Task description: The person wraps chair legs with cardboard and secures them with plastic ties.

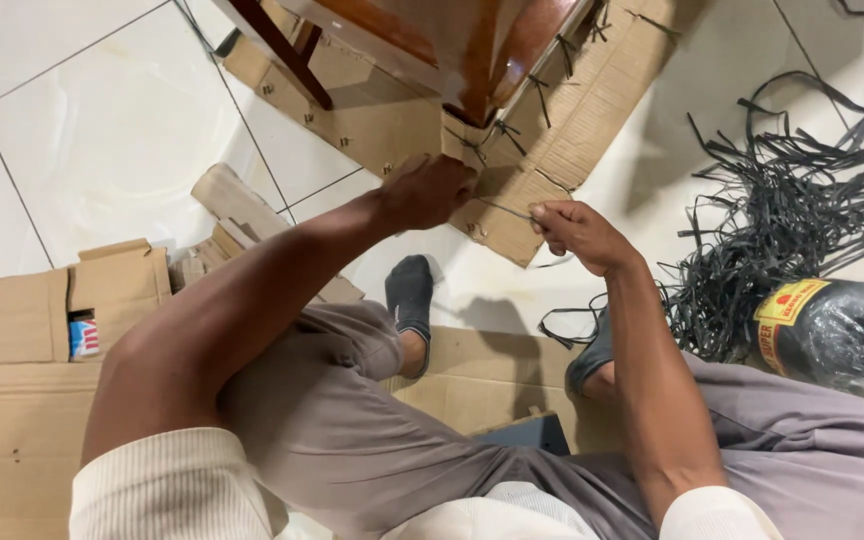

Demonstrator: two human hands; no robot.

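My left hand (424,192) presses on the cardboard wrap (512,215) at the foot of a dark wooden furniture leg (477,70). My right hand (574,232) is closed on a thin black strap (504,208) that runs taut from the wrap toward it. Black straps (542,95) bind the cardboard further up the furniture. I am seated on the floor, grey trousers and dark socks below my arms.
A tangled heap of black strapping (782,220) lies on the white tiles at right, next to a black plastic-wrapped roll (837,335). An open cardboard box (72,305) and wooden pieces (232,205) sit at left. Flattened cardboard (12,440) lies under me.
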